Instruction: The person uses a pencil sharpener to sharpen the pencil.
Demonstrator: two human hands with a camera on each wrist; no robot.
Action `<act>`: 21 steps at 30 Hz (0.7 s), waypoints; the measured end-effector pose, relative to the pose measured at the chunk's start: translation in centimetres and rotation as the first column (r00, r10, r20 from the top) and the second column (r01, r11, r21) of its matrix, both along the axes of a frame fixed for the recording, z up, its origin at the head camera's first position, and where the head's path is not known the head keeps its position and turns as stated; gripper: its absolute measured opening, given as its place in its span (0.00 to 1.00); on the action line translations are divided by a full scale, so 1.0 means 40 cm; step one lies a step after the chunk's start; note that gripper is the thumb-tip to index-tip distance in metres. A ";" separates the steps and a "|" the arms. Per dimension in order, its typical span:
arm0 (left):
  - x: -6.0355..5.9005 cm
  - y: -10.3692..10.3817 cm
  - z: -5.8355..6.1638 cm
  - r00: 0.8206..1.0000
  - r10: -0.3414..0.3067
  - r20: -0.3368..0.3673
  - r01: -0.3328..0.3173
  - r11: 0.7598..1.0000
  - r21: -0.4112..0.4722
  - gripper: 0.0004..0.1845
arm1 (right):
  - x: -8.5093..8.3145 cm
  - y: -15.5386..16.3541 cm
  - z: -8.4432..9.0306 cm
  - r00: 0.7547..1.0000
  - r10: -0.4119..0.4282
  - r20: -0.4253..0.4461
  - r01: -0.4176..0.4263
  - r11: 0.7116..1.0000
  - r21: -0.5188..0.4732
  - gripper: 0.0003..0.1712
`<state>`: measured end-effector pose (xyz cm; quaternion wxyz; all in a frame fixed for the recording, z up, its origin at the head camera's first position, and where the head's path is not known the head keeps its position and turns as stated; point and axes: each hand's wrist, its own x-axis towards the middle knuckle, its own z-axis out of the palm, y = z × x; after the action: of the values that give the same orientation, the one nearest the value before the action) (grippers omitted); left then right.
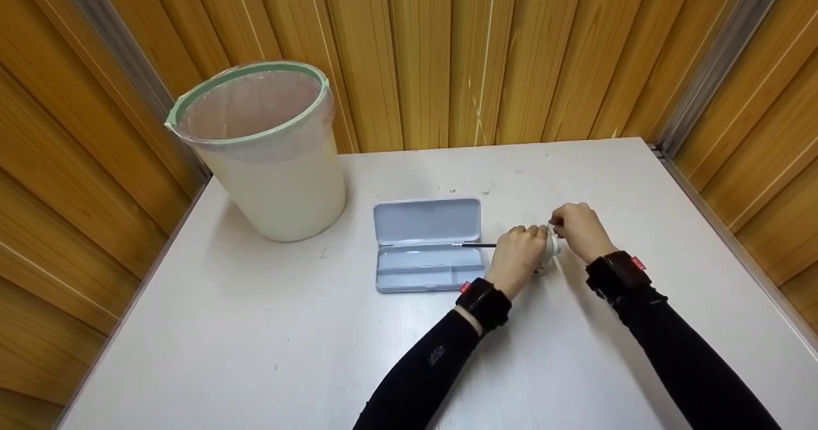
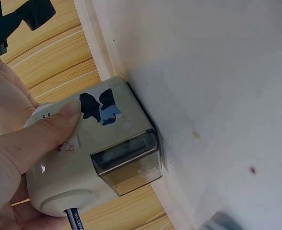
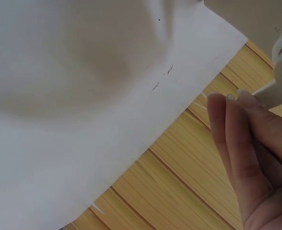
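My left hand (image 1: 519,257) grips a pale pencil sharpener (image 2: 76,175) with its thumb across the printed side. A clear, dark-edged shavings drawer (image 2: 136,172) shows on the sharpener in the left wrist view. From a round hole in it sticks a dark pencil (image 2: 74,218), which points left over the pencil case in the head view. My right hand (image 1: 580,232) is at the sharpener's other end, where thumb and fingertips pinch the white crank handle (image 3: 269,95). Just left of my hands lies a light-blue pencil case (image 1: 427,220), lid open, with divided compartments.
A tall cream bin (image 1: 287,193) with a green rim and a plastic liner stands at the back left of the white table (image 1: 255,353). Wood-patterned panels (image 1: 418,59) rise behind the table and on both sides.
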<state>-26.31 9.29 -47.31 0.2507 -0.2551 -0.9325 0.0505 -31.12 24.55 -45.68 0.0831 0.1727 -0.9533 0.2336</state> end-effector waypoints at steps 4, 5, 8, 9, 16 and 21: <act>0.000 0.000 0.002 1.000 0.001 0.006 -0.001 1.000 0.000 0.16 | -0.002 0.001 -0.003 1.000 0.012 -0.005 -0.012 1.000 0.003 0.05; 0.000 0.000 0.002 1.000 0.002 0.010 -0.002 1.000 0.000 0.16 | -0.003 0.001 -0.002 1.000 0.018 -0.005 -0.018 1.000 0.006 0.04; 0.001 0.000 0.004 1.000 0.007 0.022 -0.007 1.000 -0.002 0.16 | -0.002 0.001 0.001 0.999 0.032 -0.008 -0.032 0.999 0.008 0.04; 0.001 0.000 0.005 1.000 0.008 0.026 -0.008 1.000 -0.003 0.16 | -0.002 0.001 0.002 0.999 0.034 -0.001 -0.034 0.999 0.001 0.04; 0.001 -0.002 0.006 0.999 0.006 0.048 -0.006 1.000 -0.004 0.19 | -0.004 0.001 0.004 0.999 0.029 0.026 -0.028 1.000 -0.009 0.05; 0.001 -0.002 0.005 0.999 0.001 0.043 -0.001 1.000 0.001 0.17 | -0.005 0.000 -0.005 0.999 0.027 0.017 -0.027 1.000 0.008 0.04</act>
<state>-26.28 9.21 -47.11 0.2307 -0.2557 -0.9378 0.0446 -31.33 24.54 -45.87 0.0712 0.1839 -0.9525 0.2322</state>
